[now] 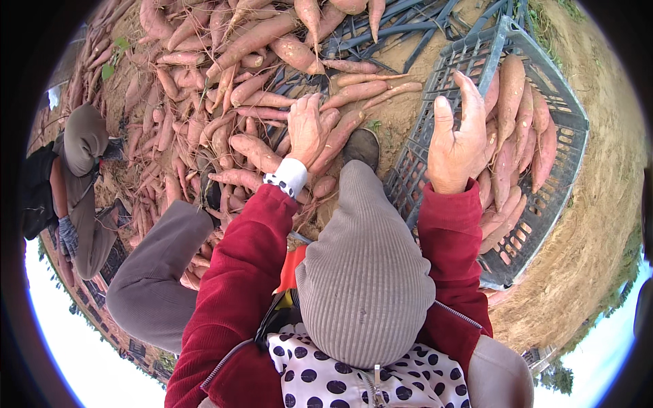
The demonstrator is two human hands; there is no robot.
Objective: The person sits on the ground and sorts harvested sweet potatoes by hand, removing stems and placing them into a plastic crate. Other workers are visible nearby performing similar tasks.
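Observation:
My left hand [306, 130] is back-up over the heap of sweet potatoes [199, 122], its fingers bent downward. A reddish sweet potato [330, 120] lies against its thumb side; what is under the palm is hidden, so I cannot tell whether it grips anything. My right hand [457, 135] holds nothing, thumb and fingers apart, over the near long side of a dark plastic crate [574, 102]. Inside the slatted crate, several long sweet potatoes [510, 97] lie piled beside that hand.
Black drip-irrigation tubing [403, 28] lies tangled beyond the heap. My shoe [362, 148] stands on the soil between heap and crate. To the left, another person [76, 194] sits by the heap, one hand in a grey glove [67, 237]. Bare soil [607, 204] extends beyond the crate.

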